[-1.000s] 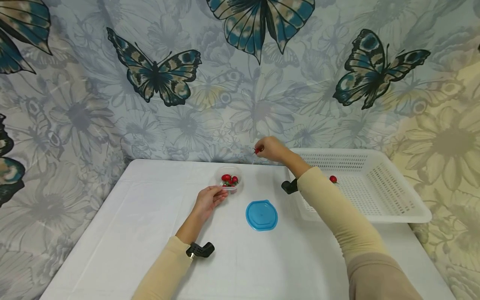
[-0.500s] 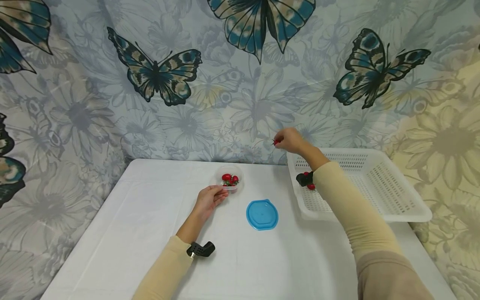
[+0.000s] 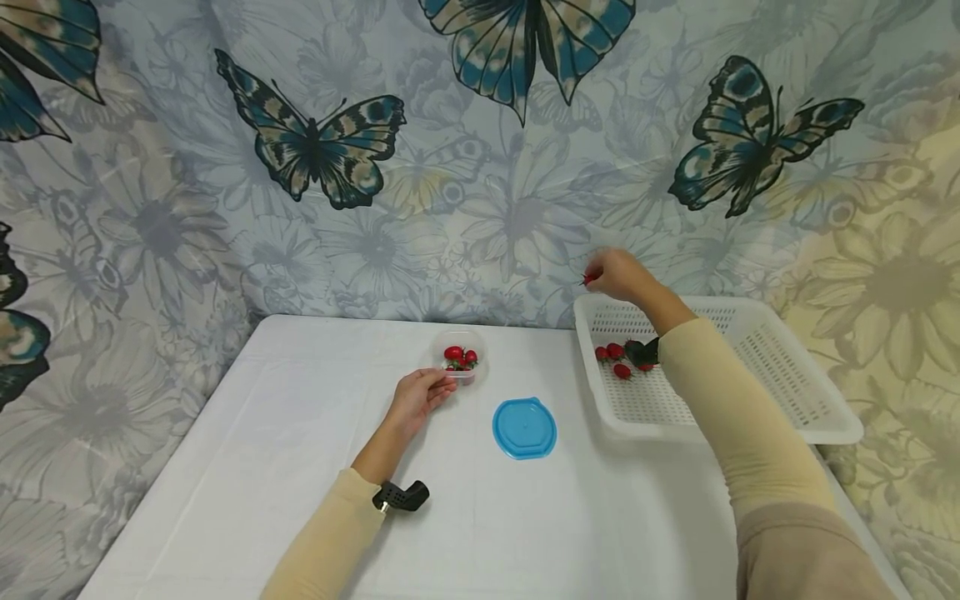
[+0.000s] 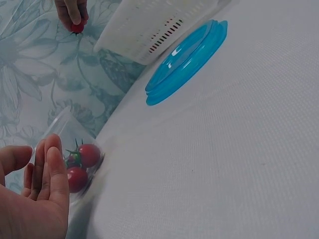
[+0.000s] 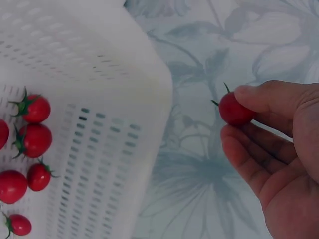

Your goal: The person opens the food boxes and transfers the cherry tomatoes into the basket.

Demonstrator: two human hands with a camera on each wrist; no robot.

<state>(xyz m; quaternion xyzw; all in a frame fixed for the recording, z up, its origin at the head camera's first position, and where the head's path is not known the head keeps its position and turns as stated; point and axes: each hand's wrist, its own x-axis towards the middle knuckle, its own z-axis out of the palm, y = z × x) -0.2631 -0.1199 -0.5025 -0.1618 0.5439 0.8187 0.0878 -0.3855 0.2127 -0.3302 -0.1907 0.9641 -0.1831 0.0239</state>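
In the head view my left hand (image 3: 422, 398) holds the near rim of a small clear plastic container (image 3: 459, 340), thumb and fingertips at its edge. Several red cherry tomatoes (image 3: 453, 353) with green stems lie in it. My right hand (image 3: 618, 273) is raised over the far left corner of the white perforated basket (image 3: 838, 417). It pinches one cherry tomato (image 5: 235, 109) between thumb and fingers, stem pointing outward, as the right wrist view shows. Several more cherry tomatoes (image 5: 34, 141) lie on the basket's floor, partly hidden by the wrist camera in the head view.
A round blue lid (image 3: 524, 428) with a tab lies flat on the white table (image 3: 300, 433), between container and basket. The basket stands at the table's right back, by the butterfly-patterned backdrop (image 3: 517, 208) behind the table.
My right hand has moved right with the cherry tomato, from beyond the table's back edge to above the basket's corner. The left hand and the container have stayed in place.
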